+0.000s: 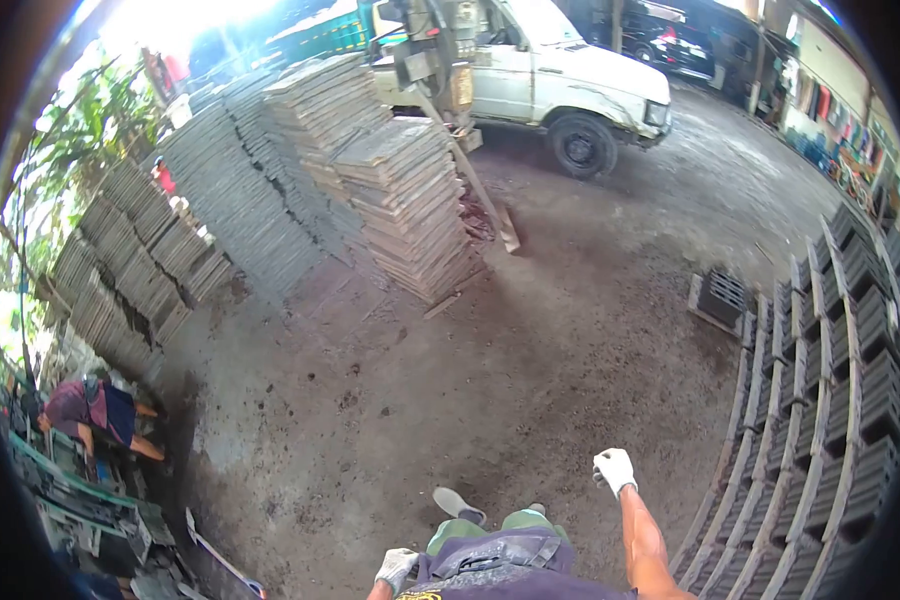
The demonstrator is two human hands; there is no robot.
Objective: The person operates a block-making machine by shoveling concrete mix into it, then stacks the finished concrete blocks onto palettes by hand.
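Fingers of both gloved hands, left hand (397,567) and right hand (614,469), curl loosely, holding nothing; one truck (560,75) stands beyond.

Person, own body: white knit gloves on left hand (397,567) and right hand (614,469); bare forearms; dark purple-grey shirt; green trousers; grey shoe.

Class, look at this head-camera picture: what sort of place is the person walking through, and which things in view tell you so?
Probably a concrete block-making yard. Rows of grey blocks stand drying on boards at the right, tall stacks of flat boards rise on the dirt floor, and a white pickup truck waits behind them.
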